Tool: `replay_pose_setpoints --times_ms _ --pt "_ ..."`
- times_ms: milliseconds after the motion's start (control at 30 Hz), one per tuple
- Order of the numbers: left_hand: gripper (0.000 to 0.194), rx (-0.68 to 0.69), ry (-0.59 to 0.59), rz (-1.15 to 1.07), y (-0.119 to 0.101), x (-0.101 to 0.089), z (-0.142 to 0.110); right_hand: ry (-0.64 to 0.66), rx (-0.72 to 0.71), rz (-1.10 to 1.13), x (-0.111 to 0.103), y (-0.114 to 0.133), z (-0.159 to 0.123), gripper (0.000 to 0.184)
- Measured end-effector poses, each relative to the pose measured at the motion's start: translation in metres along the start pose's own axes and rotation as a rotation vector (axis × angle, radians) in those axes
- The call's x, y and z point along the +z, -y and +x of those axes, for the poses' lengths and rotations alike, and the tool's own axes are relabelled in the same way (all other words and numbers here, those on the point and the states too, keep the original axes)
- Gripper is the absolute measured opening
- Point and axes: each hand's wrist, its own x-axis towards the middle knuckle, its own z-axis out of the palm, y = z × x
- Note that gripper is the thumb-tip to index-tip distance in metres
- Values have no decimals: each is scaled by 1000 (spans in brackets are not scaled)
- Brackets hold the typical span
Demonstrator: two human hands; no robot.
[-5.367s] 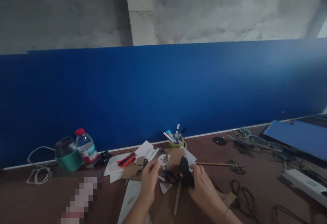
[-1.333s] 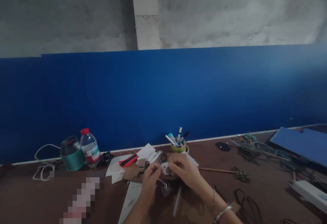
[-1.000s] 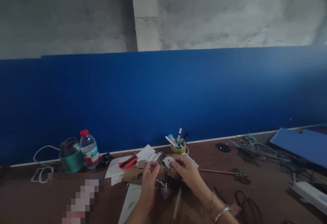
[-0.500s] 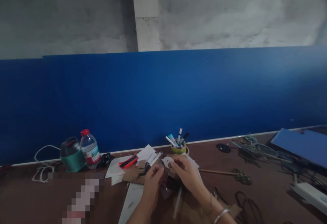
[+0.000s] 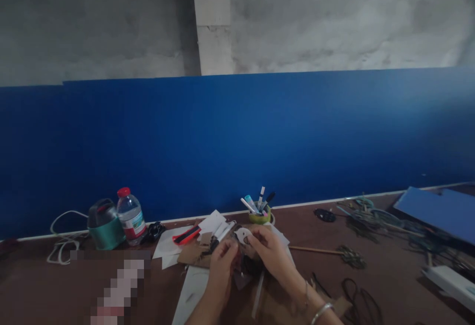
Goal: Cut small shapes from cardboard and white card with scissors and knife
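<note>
In the head view my right hand [image 5: 272, 251] pinches a small white rounded piece [image 5: 243, 236] with dark marks on it, its kind unclear. My left hand [image 5: 222, 268] is close beside it, thumb and fingers pressed together; what they hold, if anything, I cannot make out. Between and below the hands is a dark, partly see-through bundle [image 5: 249, 264], mostly hidden. A narrow translucent strip [image 5: 258, 295] lies below the hands. Just beyond my left hand are brown cardboard pieces [image 5: 191, 256], white papers [image 5: 166, 248] and a red-and-black utility knife [image 5: 186, 235].
A green cup [image 5: 256, 217] of pens stands behind the hands. To the left are a red-capped bottle [image 5: 131, 221], a teal-and-dark container [image 5: 106, 231] and a white cable [image 5: 59, 246]. A brown stick [image 5: 315, 250], tangled cords [image 5: 371, 216] and a blue panel [image 5: 438, 211] lie right.
Both hands stay almost in place. The white piece has turned slightly in my right fingers.
</note>
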Motion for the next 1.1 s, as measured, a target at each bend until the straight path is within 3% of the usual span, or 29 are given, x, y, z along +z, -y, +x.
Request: replay_pose_setpoints --times_ms 333,500,733,1100 --pt "38 64 -46 87 11 -5 6 -28 44 79 3 -3 0 28" --pt "35 56 -15 74 10 -6 5 -18 70 88 2 -1 -1 28" --pt "37 55 -56 37 3 2 0 -10 111 136 4 0 -2 26" --pt "36 -16 33 -11 11 0 0 -99 189 186 4 -5 -1 33"
